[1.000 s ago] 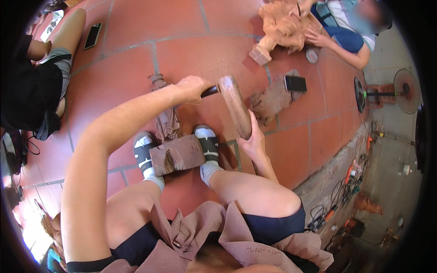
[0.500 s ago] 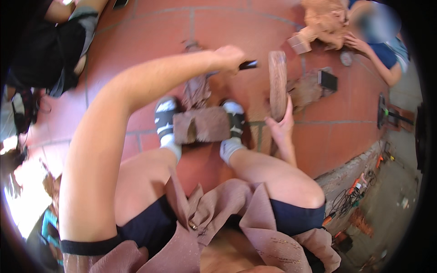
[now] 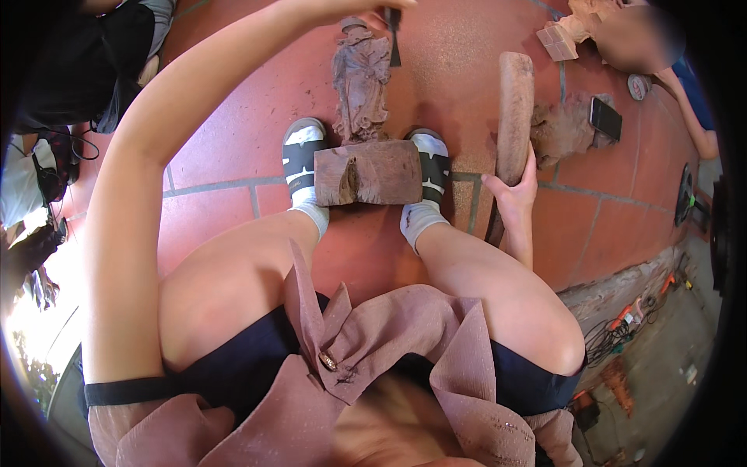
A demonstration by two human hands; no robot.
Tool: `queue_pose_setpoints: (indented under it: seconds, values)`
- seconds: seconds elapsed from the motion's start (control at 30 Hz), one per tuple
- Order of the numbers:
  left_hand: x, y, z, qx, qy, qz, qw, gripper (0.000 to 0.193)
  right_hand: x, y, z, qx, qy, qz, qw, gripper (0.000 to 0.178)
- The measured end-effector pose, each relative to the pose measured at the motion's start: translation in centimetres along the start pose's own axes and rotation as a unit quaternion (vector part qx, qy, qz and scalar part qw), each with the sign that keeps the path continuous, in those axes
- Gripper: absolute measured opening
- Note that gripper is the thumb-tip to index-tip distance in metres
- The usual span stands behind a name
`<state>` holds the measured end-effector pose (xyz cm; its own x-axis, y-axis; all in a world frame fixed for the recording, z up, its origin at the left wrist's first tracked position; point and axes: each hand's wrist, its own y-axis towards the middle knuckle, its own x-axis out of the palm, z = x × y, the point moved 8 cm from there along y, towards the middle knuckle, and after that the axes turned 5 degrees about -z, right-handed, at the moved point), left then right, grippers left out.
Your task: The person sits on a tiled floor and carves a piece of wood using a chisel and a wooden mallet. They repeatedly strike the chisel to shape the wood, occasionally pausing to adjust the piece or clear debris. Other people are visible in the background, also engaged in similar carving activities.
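A brown carved wooden figure (image 3: 360,86) lies between my feet, its rough block base (image 3: 368,175) towards me. At the far edge of the picture my left hand (image 3: 381,4) is closed round a dark chisel (image 3: 394,40), partly cut off by the frame. The chisel's flat blade points back towards me, just right of the figure's head. My right hand (image 3: 517,191) grips a thick, club-like wooden mallet (image 3: 514,117) near its lower end. The mallet stands out to the right of my right foot, apart from the figure.
Red floor tiles (image 3: 257,117) surround my sandalled feet. A black phone (image 3: 605,118) lies by wood scraps (image 3: 556,132) on the right. Another person works at a reddish carving (image 3: 572,31) at far right. Cables and tools (image 3: 622,323) lie beyond a ledge at lower right.
My left hand has moved farther away, past the figure's head, and the chisel has turned from pointing right to pointing towards me. My view has shifted slightly; the right hand still holds the mallet.
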<state>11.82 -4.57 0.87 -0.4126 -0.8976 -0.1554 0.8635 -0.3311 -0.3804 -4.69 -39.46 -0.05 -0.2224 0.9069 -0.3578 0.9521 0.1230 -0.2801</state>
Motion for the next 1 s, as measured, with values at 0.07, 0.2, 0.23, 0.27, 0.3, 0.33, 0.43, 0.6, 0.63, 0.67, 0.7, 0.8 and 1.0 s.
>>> queue_pose_setpoints:
  seconds: [0.07,0.2,0.23,0.27,0.3,0.33,0.43,0.6,0.63,0.67,0.7,0.8,1.0]
  values:
    - [-1.3,-1.5,-1.0,0.014,-0.072,0.015,0.997,0.024,0.4,0.2,0.3,-0.007,0.032,-0.01,0.999,0.089]
    - [1.5,-3.5,-0.8,0.037,-0.12,-0.06,0.99,0.026,0.4,0.5,-0.3,-0.013,0.013,-0.022,1.0,0.089]
    - [2.6,-3.2,-0.8,0.059,-0.117,-0.091,0.987,0.027,0.6,0.5,-0.7,-0.012,0.004,-0.022,1.0,0.089]
    - [4.0,-3.0,-0.4,0.035,-0.104,-0.101,0.989,0.027,0.7,0.4,-1.0,-0.01,-0.007,-0.023,1.0,0.089]
    - [5.2,-2.4,0.1,0.062,-0.019,-0.116,0.991,0.028,0.9,0.3,-0.8,-0.011,-0.001,-0.023,1.0,0.089]
    - [6.1,-1.7,0.5,0.09,0.067,-0.129,0.985,0.03,1.2,0.2,-0.7,-0.014,0.006,-0.024,1.0,0.089]
    - [9.6,0.3,1.9,0.165,0.231,-0.107,0.953,0.044,0.7,-0.4,-1.1,-0.003,-0.001,-0.014,1.0,0.089]
    - [12.1,1.1,2.3,0.156,0.34,-0.112,0.921,0.053,1.6,-0.6,-1.1,0.021,0.006,-0.028,0.999,0.089]
    - [12.4,1.2,2.2,0.153,0.351,-0.113,0.917,0.053,1.6,-0.7,-1.1,0.024,0.005,-0.027,0.999,0.088]
    - [12.7,1.3,2.3,0.152,0.362,-0.116,0.912,0.053,1.5,-0.8,-1.0,0.028,0.004,-0.024,0.999,0.088]
    - [12.9,1.4,2.4,0.15,0.374,-0.12,0.907,0.053,1.5,-0.8,-0.9,0.032,0.012,-0.022,0.999,0.089]
    - [12.9,-0.2,3.5,0.129,0.338,-0.15,0.92,0.054,1.2,-1.1,-0.5,0.045,0.041,-0.015,0.998,0.089]
    - [13.6,1.1,3.0,0.136,0.37,-0.151,0.907,0.06,0.6,-1.1,0.0,0.027,0.129,0.004,0.991,0.065]
